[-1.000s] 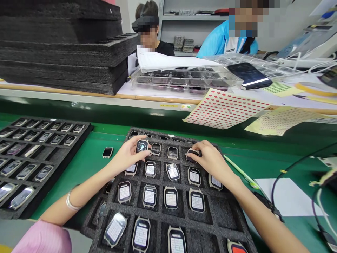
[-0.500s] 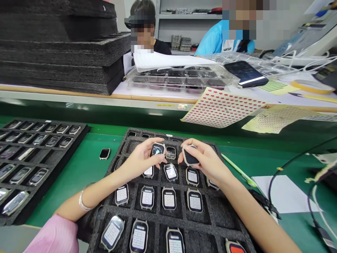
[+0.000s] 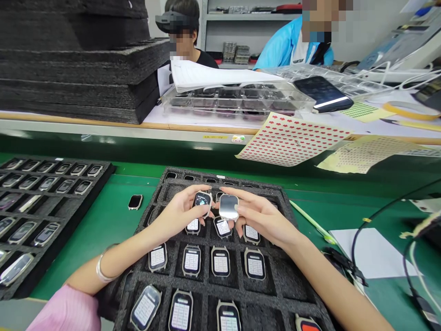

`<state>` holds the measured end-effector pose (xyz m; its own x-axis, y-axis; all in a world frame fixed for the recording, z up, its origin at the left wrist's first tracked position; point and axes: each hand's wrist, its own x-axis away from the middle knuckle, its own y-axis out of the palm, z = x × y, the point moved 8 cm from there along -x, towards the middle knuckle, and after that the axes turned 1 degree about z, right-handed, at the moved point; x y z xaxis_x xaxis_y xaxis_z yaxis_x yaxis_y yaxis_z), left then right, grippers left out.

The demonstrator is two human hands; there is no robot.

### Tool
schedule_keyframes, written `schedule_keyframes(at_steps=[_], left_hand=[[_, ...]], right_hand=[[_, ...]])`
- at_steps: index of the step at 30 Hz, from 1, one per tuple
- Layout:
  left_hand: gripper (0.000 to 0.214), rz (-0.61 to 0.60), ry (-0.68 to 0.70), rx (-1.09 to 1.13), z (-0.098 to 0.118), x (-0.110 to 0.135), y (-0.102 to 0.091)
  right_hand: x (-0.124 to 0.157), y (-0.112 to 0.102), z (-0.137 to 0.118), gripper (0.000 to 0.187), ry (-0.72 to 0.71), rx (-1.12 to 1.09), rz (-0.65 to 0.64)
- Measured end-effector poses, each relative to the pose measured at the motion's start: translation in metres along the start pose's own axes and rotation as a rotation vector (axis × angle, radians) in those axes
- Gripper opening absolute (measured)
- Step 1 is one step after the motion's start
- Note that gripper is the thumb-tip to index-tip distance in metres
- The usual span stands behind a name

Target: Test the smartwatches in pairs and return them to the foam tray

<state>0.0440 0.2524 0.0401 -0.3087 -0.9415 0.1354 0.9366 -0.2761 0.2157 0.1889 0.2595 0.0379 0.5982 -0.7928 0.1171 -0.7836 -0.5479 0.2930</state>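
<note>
My left hand (image 3: 186,209) is closed around a smartwatch case (image 3: 202,202) whose screen is lit with a dark watch face. Close beside it, my right hand (image 3: 257,212) grips a second smartwatch case (image 3: 228,206) by its edges; its screen is dark with a bright reflection. Both are held above a black foam tray (image 3: 237,290) with square pockets. Several strapless smartwatches lie in the pockets, such as one (image 3: 220,261) with a white list on its screen. One at the front right shows a red screen (image 3: 308,324).
Another foam tray of watch cases (image 3: 62,193) lies left, with a lone watch (image 3: 135,202) between. Stacked black foam (image 3: 69,69) and a phone (image 3: 322,94) stand on the shelf. A green pen (image 3: 312,220), paper (image 3: 372,253) and cables are right. Two people sit opposite.
My right hand has moved left, bringing its watch next to the one in my left hand and turning its screen so that it reflects light. The camera view has shifted slightly.
</note>
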Motion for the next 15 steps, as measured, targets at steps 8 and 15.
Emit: schedule_keyframes(at_steps=[8,15], left_hand=[[0.047,-0.063,0.043,-0.059,-0.005,0.007,0.01],[0.032,-0.011,0.192,-0.219,0.006,0.017,0.01]], right_hand=[[0.003,-0.002,-0.007,0.042,-0.11,-0.024,0.009],[0.005,0.005,-0.006,0.042,-0.114,-0.117,-0.1]])
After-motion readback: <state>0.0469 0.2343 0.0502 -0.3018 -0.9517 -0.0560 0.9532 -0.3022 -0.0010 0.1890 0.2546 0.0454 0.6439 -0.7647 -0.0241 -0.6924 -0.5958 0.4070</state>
